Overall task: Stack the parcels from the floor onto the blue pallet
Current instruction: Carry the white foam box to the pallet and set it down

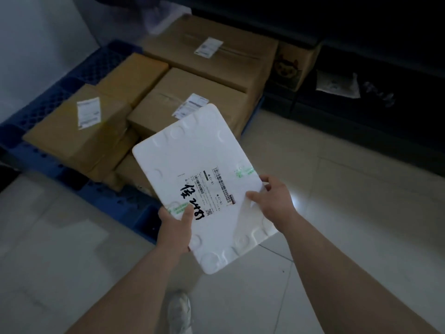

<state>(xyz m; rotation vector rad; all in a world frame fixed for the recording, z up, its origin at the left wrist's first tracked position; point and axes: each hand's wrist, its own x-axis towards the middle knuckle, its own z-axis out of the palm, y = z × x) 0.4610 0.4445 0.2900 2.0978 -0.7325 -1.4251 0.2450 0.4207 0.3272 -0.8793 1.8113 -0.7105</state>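
Observation:
I carry a white foam parcel [192, 160] with a shipping label and black handwriting, held in the air above the floor next to the blue pallet [45, 102]. My left hand [174, 224] grips its near left edge, thumb on top. My right hand [272, 201] grips its right edge, thumb on the lid. Several brown cardboard parcels lie on the pallet: a large one [212, 61] at the back, one [183, 104] just beyond the foam parcel, and one [77, 131] at the left.
A small printed carton [293, 66] and a grey bag [337, 84] sit in the dark area at the back right. Pale floor tiles [349, 225] stretch to the right and front. My shoe [179, 312] shows at the bottom. A white wall [36, 32] stands at the left.

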